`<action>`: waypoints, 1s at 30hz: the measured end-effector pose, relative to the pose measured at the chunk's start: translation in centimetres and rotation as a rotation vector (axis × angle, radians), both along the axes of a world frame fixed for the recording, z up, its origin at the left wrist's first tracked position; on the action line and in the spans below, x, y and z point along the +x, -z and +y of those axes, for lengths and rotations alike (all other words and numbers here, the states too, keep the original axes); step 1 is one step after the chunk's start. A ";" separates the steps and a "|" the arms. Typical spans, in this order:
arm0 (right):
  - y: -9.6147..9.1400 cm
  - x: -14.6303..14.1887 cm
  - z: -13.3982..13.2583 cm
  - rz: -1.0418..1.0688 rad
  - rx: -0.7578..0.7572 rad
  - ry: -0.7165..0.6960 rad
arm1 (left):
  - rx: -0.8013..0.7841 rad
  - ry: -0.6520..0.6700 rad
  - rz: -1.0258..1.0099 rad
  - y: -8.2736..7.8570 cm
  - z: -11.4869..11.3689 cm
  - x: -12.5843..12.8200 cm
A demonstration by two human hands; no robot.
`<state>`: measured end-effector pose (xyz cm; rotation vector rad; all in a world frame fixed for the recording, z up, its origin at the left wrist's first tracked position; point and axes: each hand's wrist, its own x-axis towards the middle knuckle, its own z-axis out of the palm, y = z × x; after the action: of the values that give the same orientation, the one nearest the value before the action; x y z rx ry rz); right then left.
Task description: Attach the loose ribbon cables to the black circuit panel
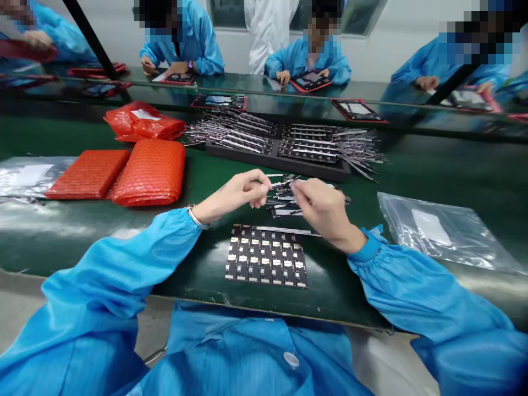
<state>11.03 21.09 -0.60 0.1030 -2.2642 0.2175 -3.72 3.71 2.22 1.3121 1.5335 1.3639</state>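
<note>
My left hand point(246, 190) is closed in a pinch just above a small pile of thin flat cables point(284, 209). Facing it, my right hand point(324, 208) is pinched too, its fingertips a short gap away. A thin dark flat cable seems to run between the two sets of fingertips; its ends are hidden in the fingers. Below the hands a black panel of small circuit boards point(266, 263) lies flat on the green table, with rows of white and silver parts. One long pale-and-dark strip point(284, 230) lies along its top edge and reaches under my right wrist.
Behind the hands stands a black tray point(280, 161) heaped with board panels and cables. Red bubble-wrap packs point(149, 173) lie left, a clear plastic bag point(447, 231) right. Beyond, a raised shelf point(289, 110) carries red-framed devices; several co-workers in blue sit behind it.
</note>
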 end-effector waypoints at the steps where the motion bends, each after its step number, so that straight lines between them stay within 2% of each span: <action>1: -0.6 0.0 0.1 0.025 -0.195 -0.014 | 0.006 -0.033 0.008 0.2 0.0 -0.2; 3: -1.8 0.0 0.5 0.047 -0.646 -0.061 | 0.003 -0.096 0.018 0.6 0.1 -0.5; 5: -2.6 -0.1 1.0 0.047 -1.020 -0.131 | -0.003 -0.141 0.017 1.0 0.2 -0.9; 7: -2.8 -0.1 1.4 0.043 -1.242 -0.186 | -0.006 -0.167 0.016 1.3 0.2 -1.1; 9: -2.6 -0.1 1.7 0.021 -1.367 -0.219 | -0.012 -0.181 0.022 1.6 0.3 -1.2; 14: -2.0 -0.2 1.8 -0.005 -1.482 -0.247 | -0.042 -0.150 0.084 1.9 0.4 -0.9; 19: -1.8 -0.2 1.5 -0.039 -1.441 -0.250 | -0.019 -0.093 0.167 2.0 0.6 -0.3; 25: -2.2 -0.1 0.5 -0.120 -1.376 -0.204 | 0.036 -0.110 0.211 1.6 0.4 0.5; 27: -2.4 -0.2 0.4 -0.147 -1.384 -0.162 | 0.020 -0.123 0.213 1.6 0.4 0.6; 30: -2.7 -0.1 0.4 -0.159 -1.406 -0.174 | 0.007 -0.115 0.213 2.0 0.7 0.4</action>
<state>10.90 21.45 2.11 -0.4679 -1.7631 1.8440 -3.34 4.39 0.26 1.4302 1.7722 1.3352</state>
